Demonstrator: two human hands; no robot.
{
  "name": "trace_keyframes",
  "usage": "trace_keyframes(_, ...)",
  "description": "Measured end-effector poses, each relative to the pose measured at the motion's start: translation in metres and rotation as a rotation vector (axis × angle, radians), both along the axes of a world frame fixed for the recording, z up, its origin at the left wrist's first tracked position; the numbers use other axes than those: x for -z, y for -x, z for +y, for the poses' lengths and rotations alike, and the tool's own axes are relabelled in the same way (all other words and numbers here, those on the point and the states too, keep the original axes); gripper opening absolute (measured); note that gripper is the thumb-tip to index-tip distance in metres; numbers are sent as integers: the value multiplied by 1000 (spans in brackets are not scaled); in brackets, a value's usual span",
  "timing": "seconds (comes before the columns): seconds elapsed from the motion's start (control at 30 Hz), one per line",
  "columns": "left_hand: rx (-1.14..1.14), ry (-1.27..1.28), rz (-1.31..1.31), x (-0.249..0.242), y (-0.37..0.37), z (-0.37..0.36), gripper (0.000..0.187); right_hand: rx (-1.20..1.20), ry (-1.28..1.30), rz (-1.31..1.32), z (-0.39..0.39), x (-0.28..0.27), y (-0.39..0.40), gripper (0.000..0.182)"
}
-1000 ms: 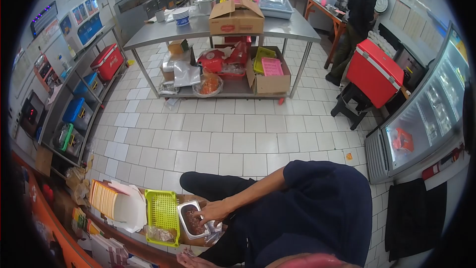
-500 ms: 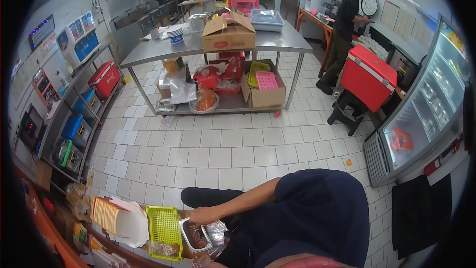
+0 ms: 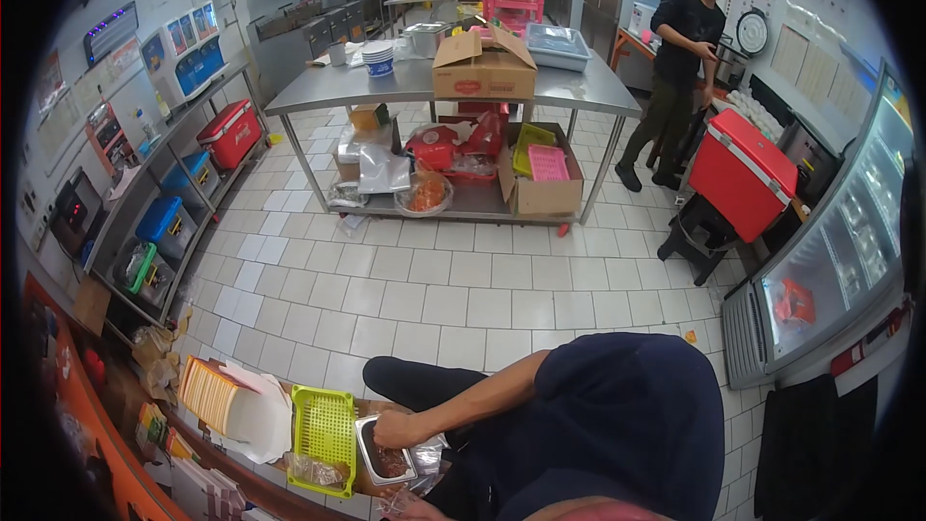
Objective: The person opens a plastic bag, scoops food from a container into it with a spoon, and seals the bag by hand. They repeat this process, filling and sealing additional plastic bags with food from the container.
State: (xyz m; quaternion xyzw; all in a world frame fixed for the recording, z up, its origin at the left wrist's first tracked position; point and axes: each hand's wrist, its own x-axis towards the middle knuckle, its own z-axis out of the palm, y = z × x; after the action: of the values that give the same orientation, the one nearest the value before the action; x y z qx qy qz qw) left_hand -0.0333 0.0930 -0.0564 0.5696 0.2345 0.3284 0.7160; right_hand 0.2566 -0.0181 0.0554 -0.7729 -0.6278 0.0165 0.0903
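My right hand (image 3: pixel 394 429) reaches down into a rectangular metal food pan (image 3: pixel 413 471), its fingers bunched and partly hidden. Wet, reddish-brown food (image 3: pixel 389 463) lies in the pan. What those fingers hold, if anything, cannot be made out. At the bottom edge, my left hand (image 3: pixel 417 509) is partly in view, closed on a clear plastic bag (image 3: pixel 394 499). Beside the pan sits a lime-green perforated basket (image 3: pixel 323 420) with a filled clear bag (image 3: pixel 316 470) at its near end. More clear plastic (image 3: pixel 429 453) lies right of the pan.
A stack of folded cartons (image 3: pixel 217 400) and white paper (image 3: pixel 260 420) are left of the basket. Ahead stands a steel table (image 3: pixel 405 87) with a cardboard box (image 3: pixel 484 72). A co-worker (image 3: pixel 680 48) stands near a red cooler (image 3: pixel 743 174) and a glass-door fridge (image 3: pixel 830 251).
My right hand has moved from the pan's upper rim down into it. More of my left hand and the plastic bag shows. The co-worker has turned toward me, and the view has shifted slightly.
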Motion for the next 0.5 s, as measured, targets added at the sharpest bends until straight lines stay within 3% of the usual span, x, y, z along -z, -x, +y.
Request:
trace_keyframes(0.23, -13, 8, -80, 51, -8, -5, 51, -32, -76, 117, -7, 11, 6, 16)
trace_keyframes(0.3, -13, 12, -106, 72, -17, -6, 51, -124, 41, 107, -11, 5, 7, 19)
trace_keyframes(0.5, -5, 21, -157, 112, -31, -16, 49, -41, -67, 140, -9, -3, 11, 19)
